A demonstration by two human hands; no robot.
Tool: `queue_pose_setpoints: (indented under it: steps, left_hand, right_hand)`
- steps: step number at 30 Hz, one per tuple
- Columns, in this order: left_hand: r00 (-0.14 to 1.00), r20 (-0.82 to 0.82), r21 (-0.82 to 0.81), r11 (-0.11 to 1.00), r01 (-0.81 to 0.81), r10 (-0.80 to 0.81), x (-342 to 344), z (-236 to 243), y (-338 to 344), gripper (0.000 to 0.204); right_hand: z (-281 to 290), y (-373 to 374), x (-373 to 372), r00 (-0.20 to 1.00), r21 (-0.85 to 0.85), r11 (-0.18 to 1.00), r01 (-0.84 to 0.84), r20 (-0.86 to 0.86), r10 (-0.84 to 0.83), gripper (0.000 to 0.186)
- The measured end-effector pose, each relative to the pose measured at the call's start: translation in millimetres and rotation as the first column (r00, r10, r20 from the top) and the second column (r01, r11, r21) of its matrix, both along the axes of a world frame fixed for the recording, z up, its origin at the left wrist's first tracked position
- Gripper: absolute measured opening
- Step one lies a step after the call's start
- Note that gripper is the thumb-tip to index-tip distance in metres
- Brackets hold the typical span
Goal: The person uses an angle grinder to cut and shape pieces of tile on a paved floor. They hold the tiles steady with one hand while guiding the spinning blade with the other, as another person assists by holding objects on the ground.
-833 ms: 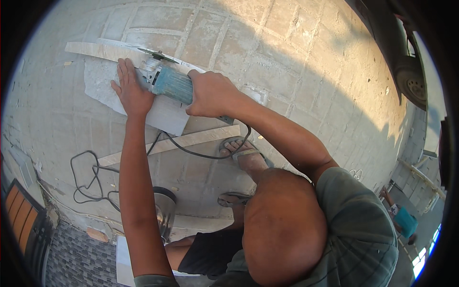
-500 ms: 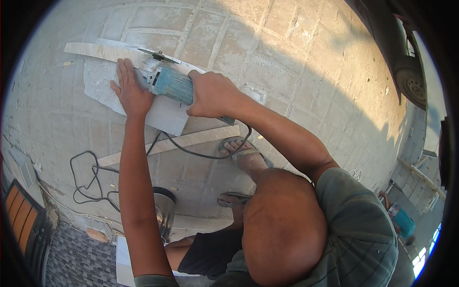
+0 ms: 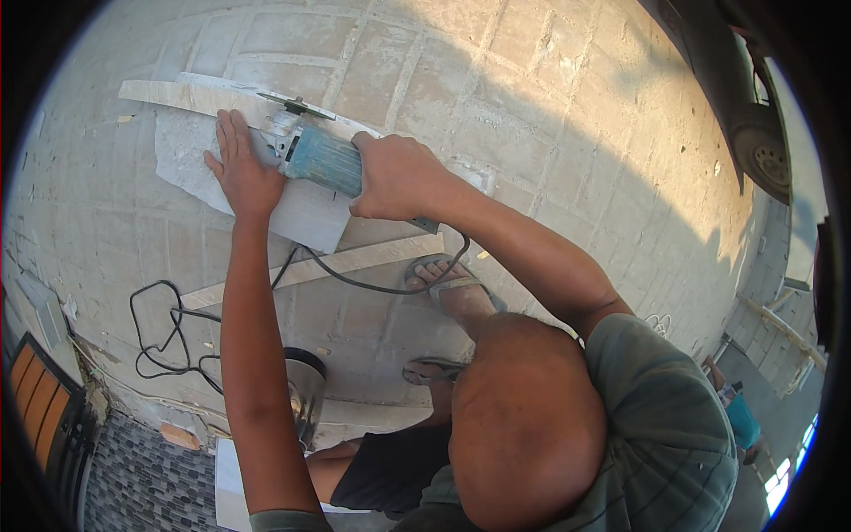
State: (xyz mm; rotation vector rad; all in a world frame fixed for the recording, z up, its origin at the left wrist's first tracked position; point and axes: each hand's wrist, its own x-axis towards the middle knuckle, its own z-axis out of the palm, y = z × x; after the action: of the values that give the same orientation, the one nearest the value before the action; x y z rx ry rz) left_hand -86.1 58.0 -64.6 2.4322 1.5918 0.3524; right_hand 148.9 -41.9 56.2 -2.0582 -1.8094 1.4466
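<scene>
A teal angle grinder (image 3: 324, 161) lies tilted over a long pale tile strip (image 3: 155, 89), its disc (image 3: 266, 96) along the strip's far edge. My right hand (image 3: 403, 177) is closed round the grinder's body. My left hand (image 3: 244, 173) rests just left of the tool with fingers spread flat, fingertips at the strip's near edge over a broken white slab (image 3: 315, 222). The black power cord (image 3: 355, 284) loops from the grinder's rear across the paving. Whether the disc is spinning, I cannot tell.
Another tile strip (image 3: 213, 294) lies nearer my sandalled feet (image 3: 452, 293). A steel cylindrical container (image 3: 306, 399) stands by my left forearm. A parked vehicle's wheel (image 3: 762, 164) is at upper right, another person (image 3: 743, 417) at lower right, and a slatted orange-and-black panel (image 3: 40, 395) at lower left.
The grinder and my right hand have shifted slightly rightward. My left hand stays in nearly the same spot. The other person at lower right has moved a little.
</scene>
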Motion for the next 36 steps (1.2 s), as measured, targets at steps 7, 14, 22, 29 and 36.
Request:
queue_pose_setpoints:
  steps: [7,14,22,29,36]
  left_hand:
    - [1.0,-0.014,0.001,1.0,-0.007,0.007,-1.1,-1.4,1.0,0.116]
    - [0.999,-0.025,-0.015,1.0,-0.021,0.02,0.9,1.0,0.8,0.116]
    - [0.999,-0.041,-0.031,0.999,-0.028,0.027,2.6,4.1,-0.1,0.117]
    - [0.997,-0.072,-0.033,0.999,-0.033,0.031,2.6,4.7,0.7,0.118]
    - [0.998,-0.067,-0.029,0.999,-0.024,0.022,0.6,4.4,1.1,0.119]
  right_hand:
    - [-2.5,-2.6,0.4,1.0,0.026,1.0,0.004,0.008,-0.005,0.072]
    - [-2.3,-3.4,2.4,1.0,0.0,1.0,0.001,0.009,-0.001,0.071]
    - [-2.6,-5.1,2.5,1.0,-0.013,1.0,0.011,0.013,-0.01,0.071]
    - [-3.1,-5.9,2.7,1.0,-0.019,1.0,0.006,0.021,-0.006,0.074]
    - [-0.1,-6.8,3.8,1.0,-0.013,1.0,0.011,0.014,-0.011,0.075]
